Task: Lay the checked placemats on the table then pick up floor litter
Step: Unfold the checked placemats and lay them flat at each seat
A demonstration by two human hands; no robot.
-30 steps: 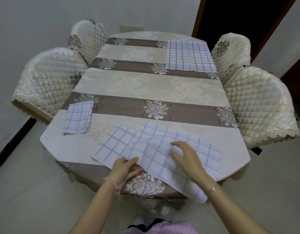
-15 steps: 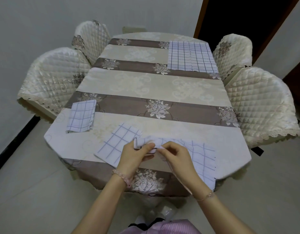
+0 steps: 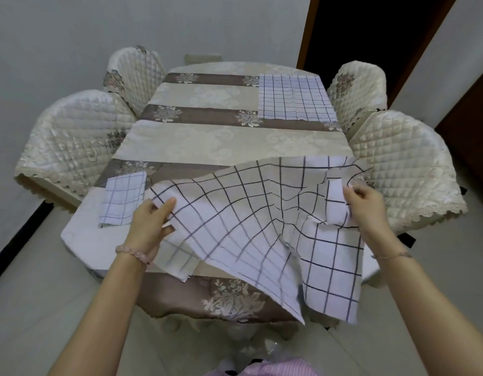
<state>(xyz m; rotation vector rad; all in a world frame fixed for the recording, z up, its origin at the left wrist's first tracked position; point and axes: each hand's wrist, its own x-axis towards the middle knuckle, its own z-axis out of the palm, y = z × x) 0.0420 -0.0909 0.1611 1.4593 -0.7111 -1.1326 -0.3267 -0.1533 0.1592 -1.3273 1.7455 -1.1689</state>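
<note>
**Two hands stretch one placemat**

We pinch the white, dark-checked cloth placemat at both ends. The left hand and right hand have their fingers clamped on its edges. It hangs rumpled over the near end of the beige-and-brown striped tabletop, long axis left to right. A small folded checked placemat lies just beside our left hand, and a spread checked placemat lies flat at the far right.
</note>
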